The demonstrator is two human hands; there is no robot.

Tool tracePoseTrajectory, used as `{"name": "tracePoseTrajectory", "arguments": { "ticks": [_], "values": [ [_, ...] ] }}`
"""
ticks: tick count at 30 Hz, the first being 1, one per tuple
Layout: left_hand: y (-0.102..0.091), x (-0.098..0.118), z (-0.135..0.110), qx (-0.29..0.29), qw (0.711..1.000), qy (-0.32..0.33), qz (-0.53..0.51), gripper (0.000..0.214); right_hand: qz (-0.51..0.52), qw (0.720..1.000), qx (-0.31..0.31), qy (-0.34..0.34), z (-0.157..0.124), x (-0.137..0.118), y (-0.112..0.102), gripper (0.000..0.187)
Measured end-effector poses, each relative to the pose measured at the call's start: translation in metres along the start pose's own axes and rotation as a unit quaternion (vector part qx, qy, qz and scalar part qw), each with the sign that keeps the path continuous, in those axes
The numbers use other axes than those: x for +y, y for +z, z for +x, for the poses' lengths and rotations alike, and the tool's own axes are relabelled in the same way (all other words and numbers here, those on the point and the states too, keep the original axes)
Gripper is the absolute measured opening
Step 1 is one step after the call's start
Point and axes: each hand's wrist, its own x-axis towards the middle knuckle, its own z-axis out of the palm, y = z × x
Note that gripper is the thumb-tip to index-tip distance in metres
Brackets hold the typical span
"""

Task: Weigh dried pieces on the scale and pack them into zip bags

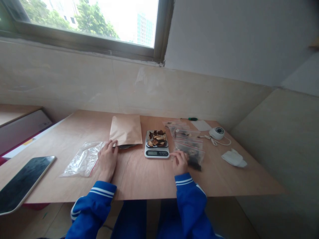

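My left hand (109, 158) lies on the table, fingers stretched forward and empty. Its fingertips touch the open lower edge of a brown kraft paper bag (126, 130), and a clear zip bag (83, 158) lies against its left side. A white digital kitchen scale (157, 153) stands in the middle with dried brown slices (156, 138) piled on its metal plate; the display digits are too small to read. My right hand (179, 162) is beside the scale, index finger extended to its right edge, the other fingers loosely bent. Nothing shows in it.
Several zip bags with dark dried contents (189, 143) overlap right of the scale. Farther right are a white dome camera (216, 133) with cable, a crumpled tissue (234, 158), white paper (201, 125) and a green-handled tool (192, 119). A tablet (26, 181) overhangs the left front edge.
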Motion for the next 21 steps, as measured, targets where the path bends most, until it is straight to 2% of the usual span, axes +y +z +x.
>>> {"name": "tracePoseTrajectory", "arguments": {
  "ticks": [3, 6, 8, 10, 13, 16, 19, 21],
  "values": [
    [0.001, -0.003, 0.001, 0.036, 0.999, 0.006, -0.004, 0.024, 0.093, 0.993, -0.047, -0.049, 0.004, -0.043, 0.0, 0.033],
    [-0.005, 0.002, -0.004, 0.103, 0.993, 0.049, -0.027, 0.02, 0.162, 0.968, -0.15, -0.122, 0.012, -0.1, 0.015, 0.042],
    [-0.016, 0.009, -0.008, 0.134, 0.986, 0.083, -0.055, 0.019, 0.132, 0.959, -0.188, -0.165, 0.018, -0.133, 0.033, 0.045],
    [-0.032, 0.018, -0.007, 0.151, 0.98, 0.094, -0.089, 0.019, 0.071, 0.959, -0.204, -0.182, 0.023, -0.155, 0.049, 0.042],
    [-0.057, 0.03, 0.0, 0.176, 0.975, 0.035, -0.132, 0.024, 0.017, 0.955, -0.22, -0.201, 0.024, -0.171, 0.057, 0.037],
    [-0.074, 0.04, 0.006, 0.157, 0.975, -0.008, -0.154, 0.027, 0.002, 0.948, -0.24, -0.208, 0.025, -0.177, 0.048, 0.032],
    [-0.079, 0.046, 0.001, 0.128, 0.977, 0.005, -0.169, 0.026, -0.052, 0.945, -0.271, -0.173, 0.038, -0.183, 0.046, 0.029],
    [-0.08, 0.048, -0.008, 0.114, 0.977, 0.021, -0.176, 0.025, -0.057, 0.952, -0.259, -0.156, 0.054, -0.187, 0.057, 0.02]
  ]
}}
